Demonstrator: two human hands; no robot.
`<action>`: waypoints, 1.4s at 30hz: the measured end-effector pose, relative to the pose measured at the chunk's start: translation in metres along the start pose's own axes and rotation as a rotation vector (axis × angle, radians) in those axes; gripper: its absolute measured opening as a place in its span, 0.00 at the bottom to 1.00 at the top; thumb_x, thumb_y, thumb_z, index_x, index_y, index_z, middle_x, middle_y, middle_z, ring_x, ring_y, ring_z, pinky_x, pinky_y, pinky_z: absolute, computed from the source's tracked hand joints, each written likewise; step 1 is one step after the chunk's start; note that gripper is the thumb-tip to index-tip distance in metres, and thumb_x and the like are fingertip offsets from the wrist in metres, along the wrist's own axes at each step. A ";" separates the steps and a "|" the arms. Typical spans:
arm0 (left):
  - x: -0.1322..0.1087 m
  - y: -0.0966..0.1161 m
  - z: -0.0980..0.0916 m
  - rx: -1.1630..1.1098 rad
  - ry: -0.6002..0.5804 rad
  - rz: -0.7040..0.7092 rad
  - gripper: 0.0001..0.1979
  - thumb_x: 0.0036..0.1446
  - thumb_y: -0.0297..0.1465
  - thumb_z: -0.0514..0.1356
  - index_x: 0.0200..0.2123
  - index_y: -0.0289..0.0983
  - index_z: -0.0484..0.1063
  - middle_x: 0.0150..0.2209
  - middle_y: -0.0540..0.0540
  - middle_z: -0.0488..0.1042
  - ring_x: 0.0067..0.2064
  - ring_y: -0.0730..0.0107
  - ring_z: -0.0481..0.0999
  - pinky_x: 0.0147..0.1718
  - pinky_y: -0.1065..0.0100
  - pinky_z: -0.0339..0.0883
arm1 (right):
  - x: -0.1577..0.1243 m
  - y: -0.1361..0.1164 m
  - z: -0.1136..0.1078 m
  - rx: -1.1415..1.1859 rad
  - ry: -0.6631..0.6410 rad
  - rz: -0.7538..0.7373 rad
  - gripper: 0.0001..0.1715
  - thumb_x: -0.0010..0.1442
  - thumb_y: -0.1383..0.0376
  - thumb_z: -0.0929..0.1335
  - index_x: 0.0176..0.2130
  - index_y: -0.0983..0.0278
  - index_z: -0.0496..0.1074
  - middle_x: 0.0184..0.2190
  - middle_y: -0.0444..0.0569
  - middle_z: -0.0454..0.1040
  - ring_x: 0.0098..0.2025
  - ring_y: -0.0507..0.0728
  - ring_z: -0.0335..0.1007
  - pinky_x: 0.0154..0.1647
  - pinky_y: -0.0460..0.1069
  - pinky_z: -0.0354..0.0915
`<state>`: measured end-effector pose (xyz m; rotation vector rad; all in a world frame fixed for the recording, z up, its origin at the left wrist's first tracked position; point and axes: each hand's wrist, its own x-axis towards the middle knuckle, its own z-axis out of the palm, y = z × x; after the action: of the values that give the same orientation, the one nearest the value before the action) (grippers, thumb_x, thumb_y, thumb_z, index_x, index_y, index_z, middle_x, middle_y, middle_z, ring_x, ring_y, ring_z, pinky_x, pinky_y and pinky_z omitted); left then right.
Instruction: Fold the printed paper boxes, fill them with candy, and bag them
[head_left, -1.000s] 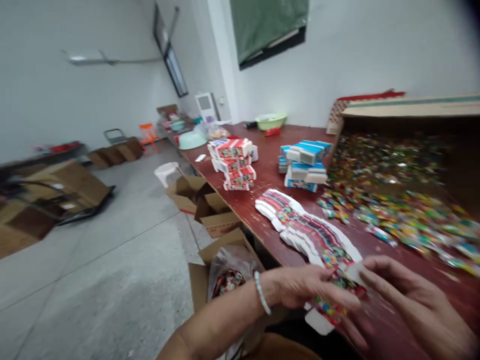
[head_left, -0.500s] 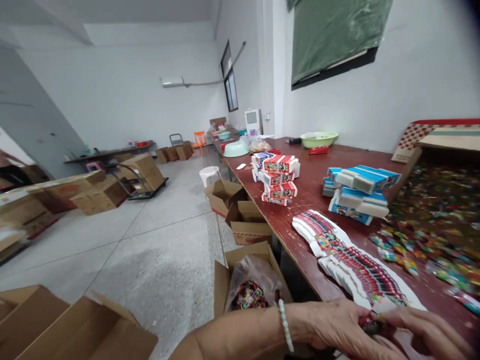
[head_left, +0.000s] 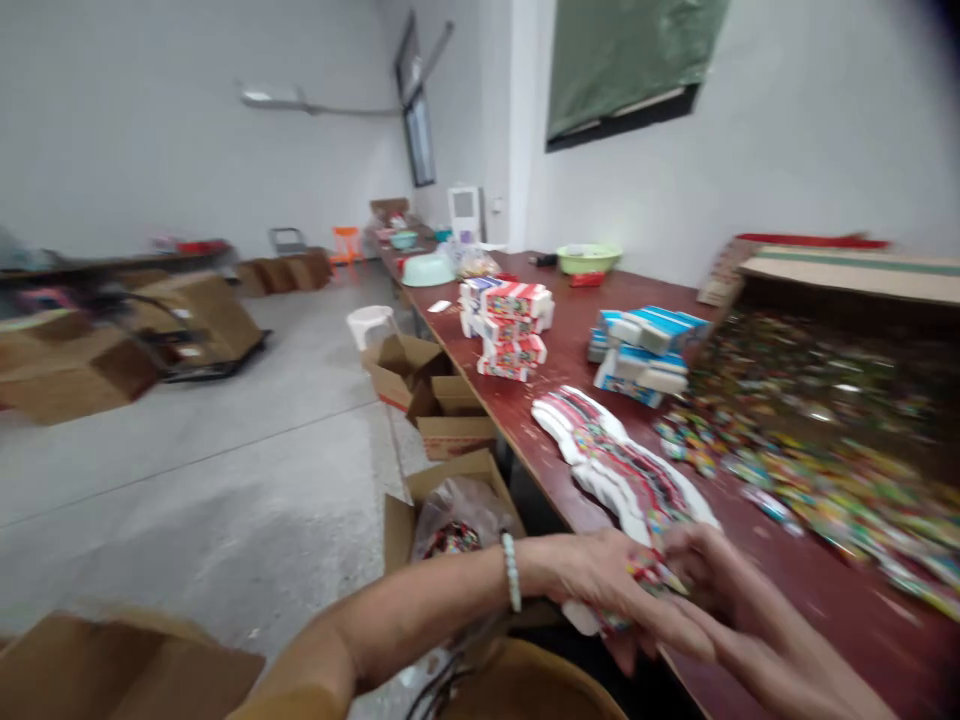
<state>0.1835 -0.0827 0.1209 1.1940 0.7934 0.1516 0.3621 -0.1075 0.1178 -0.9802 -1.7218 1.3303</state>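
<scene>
My left hand [head_left: 611,590], with a beaded bracelet [head_left: 511,572] at its wrist, is closed around a small printed card packet [head_left: 616,622], mostly hidden under the fingers. My right hand [head_left: 739,600] meets it from the right, its fingers curled and blurred by motion. Small colourful pieces [head_left: 651,572] show between the hands; I cannot tell whether they are candies or print. Just beyond the hands, a fanned row of printed card packets [head_left: 630,465] with white edges lies on the red-brown table [head_left: 559,350]. Wrapped candies [head_left: 832,470] spill from a tipped carton [head_left: 847,265] on the right.
Stacked red-and-white boxes [head_left: 514,330] and blue-and-white boxes [head_left: 649,350] stand farther along the table. A green basin [head_left: 589,260] sits near the wall. Beside the table edge, an open carton [head_left: 397,540] holds a plastic bag of colourful pieces. More cartons [head_left: 454,435] stand on the floor.
The view has swung to the right, so the table and boxes appear farther left. Both hands remain together, now nearer the table's front edge, with the right hand showing more fully.
</scene>
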 end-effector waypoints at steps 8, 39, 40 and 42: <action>0.005 0.004 0.006 -0.043 0.164 0.278 0.08 0.45 0.32 0.65 0.28 0.34 0.73 0.23 0.50 0.72 0.19 0.74 0.71 0.18 0.73 0.67 | 0.005 0.006 0.011 -0.061 0.547 -0.048 0.26 0.48 0.60 0.77 0.45 0.59 0.69 0.32 0.43 0.68 0.24 0.50 0.60 0.22 0.45 0.58; 0.021 0.007 0.010 -0.213 0.392 0.493 0.16 0.56 0.41 0.64 0.43 0.38 0.69 0.32 0.50 0.74 0.32 0.71 0.72 0.32 0.72 0.66 | 0.012 0.015 -0.014 0.284 0.555 0.079 0.18 0.49 0.53 0.76 0.28 0.65 0.72 0.23 0.42 0.69 0.26 0.51 0.62 0.30 0.47 0.61; 0.024 0.006 0.008 -0.185 0.398 0.508 0.15 0.56 0.40 0.64 0.41 0.38 0.70 0.34 0.49 0.75 0.34 0.71 0.72 0.33 0.72 0.66 | 0.014 0.016 -0.014 0.339 0.570 0.090 0.19 0.47 0.54 0.77 0.32 0.64 0.73 0.24 0.41 0.70 0.26 0.51 0.63 0.30 0.47 0.61; 0.028 0.005 0.004 -0.160 0.404 0.528 0.13 0.57 0.39 0.64 0.40 0.38 0.71 0.36 0.49 0.75 0.37 0.70 0.72 0.36 0.72 0.67 | 0.017 0.018 -0.014 0.412 0.566 0.105 0.23 0.44 0.56 0.78 0.38 0.63 0.74 0.26 0.41 0.72 0.28 0.51 0.65 0.31 0.47 0.63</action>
<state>0.2080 -0.0701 0.1128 1.2136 0.7785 0.8977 0.3700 -0.0835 0.1048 -1.0787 -0.9402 1.2487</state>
